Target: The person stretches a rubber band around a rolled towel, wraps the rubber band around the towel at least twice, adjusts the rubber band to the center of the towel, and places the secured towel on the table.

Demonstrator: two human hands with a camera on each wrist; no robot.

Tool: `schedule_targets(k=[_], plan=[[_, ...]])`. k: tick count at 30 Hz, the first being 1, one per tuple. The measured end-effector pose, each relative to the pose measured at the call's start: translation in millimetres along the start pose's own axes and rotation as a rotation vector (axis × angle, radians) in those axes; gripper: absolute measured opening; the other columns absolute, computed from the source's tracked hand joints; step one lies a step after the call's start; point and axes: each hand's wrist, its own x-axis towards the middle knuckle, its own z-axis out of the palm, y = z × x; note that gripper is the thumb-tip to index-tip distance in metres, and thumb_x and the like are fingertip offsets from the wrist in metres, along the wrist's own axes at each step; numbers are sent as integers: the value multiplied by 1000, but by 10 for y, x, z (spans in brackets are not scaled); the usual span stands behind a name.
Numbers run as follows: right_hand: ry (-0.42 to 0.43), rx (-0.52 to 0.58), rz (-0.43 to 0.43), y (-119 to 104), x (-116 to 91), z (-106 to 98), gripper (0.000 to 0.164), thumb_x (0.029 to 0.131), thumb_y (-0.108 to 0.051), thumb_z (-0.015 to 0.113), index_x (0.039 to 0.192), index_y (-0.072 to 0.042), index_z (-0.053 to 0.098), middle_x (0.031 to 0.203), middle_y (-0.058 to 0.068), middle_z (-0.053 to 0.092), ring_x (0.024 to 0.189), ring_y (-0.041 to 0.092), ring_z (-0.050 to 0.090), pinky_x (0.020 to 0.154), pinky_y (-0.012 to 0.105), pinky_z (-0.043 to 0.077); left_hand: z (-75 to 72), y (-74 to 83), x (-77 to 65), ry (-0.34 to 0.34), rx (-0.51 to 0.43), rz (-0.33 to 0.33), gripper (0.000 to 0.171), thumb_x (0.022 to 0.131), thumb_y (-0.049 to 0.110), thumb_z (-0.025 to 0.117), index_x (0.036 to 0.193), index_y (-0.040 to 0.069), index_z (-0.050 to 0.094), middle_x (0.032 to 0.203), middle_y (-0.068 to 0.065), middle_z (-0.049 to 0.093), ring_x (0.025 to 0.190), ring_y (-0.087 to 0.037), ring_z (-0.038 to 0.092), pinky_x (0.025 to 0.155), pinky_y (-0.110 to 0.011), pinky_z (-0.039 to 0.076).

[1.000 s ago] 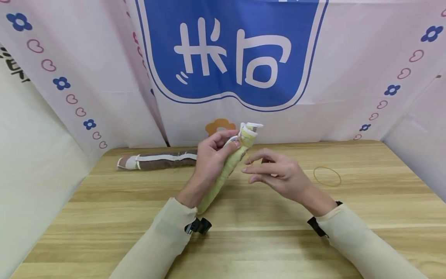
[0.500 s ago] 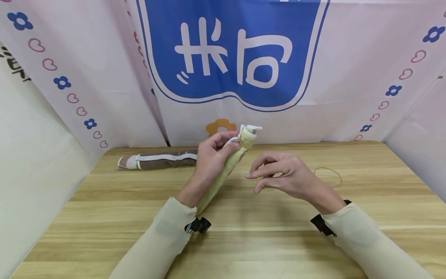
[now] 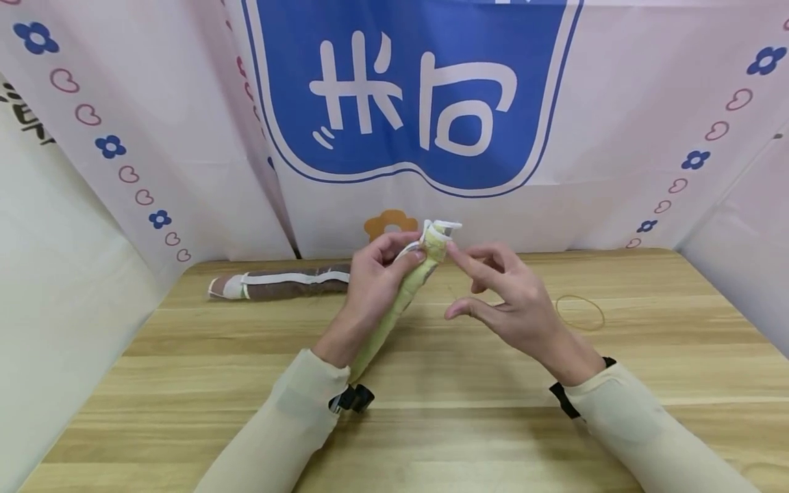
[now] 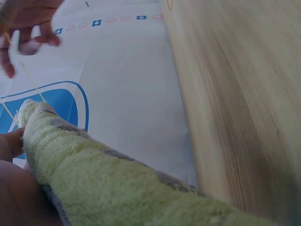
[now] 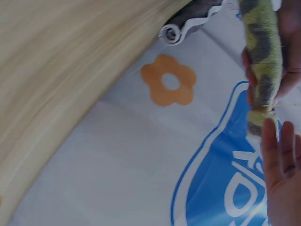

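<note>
Yellow towel roll [image 3: 399, 306] | left hand [image 3: 376, 277] grips it | right hand [image 3: 514, 294] spread beside end | rubber band [image 3: 579, 296] inside right table edge [image 3: 727, 306]

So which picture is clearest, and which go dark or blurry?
Head view: brightest and clearest, with soft shadows on the table. Left wrist view: the right hand is dark and blurry, the green roll shows its texture fairly well. Right wrist view: dim and hazy, the brown roll looking greyish.
</note>
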Motion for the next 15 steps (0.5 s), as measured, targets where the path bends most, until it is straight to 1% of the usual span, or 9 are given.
schedule_targets(k=[2,4,6,8,11,15], plan=[[-13,-79,67,17,-25,-9,74,93,-60,66,159,-33,48,115,14,64,73,14,55,58,21,43,3,3,-1,22,10,-9,26,96,5,76,122,4,76,109,-10,77,87,-18,68,72,-24,57],[-43,-162,123,28,-49,-16,79,93,-68,59,162,-33,44,116,14,64,72,13,56,53,23,41,6,9,-3,47,14,-16,26,97,7,76,122,5,76,109,-9,77,87,-18,68,72,-24,57],[-81,-229,177,27,-66,-23,83,94,-73,51,165,-30,40,119,14,64,70,11,57,50,25,40,10,14,-5,68,14,-16,26,97,8,76,123,6,76,110,-8,77,88,-18,69,72,-25,57],[-121,-270,224,13,-76,-29,87,97,-77,41,166,-25,38,123,15,64,68,10,57,49,26,39,12,19,-10,80,11,-7,26,97,8,75,123,6,76,112,-8,77,89,-18,69,72,-25,57],[-173,-284,282,-14,-78,-35,89,100,-78,28,166,-19,37,126,16,63,64,8,56,48,27,39,13,22,-17,91,9,18,26,97,6,75,123,6,75,115,-7,77,93,-20,70,74,-26,58],[-209,-276,333,-47,-67,-37,91,102,-77,17,164,-15,42,126,18,62,63,9,55,48,31,42,7,19,-25,106,7,54,27,97,5,74,124,5,75,115,-8,77,95,-21,70,76,-28,59]])
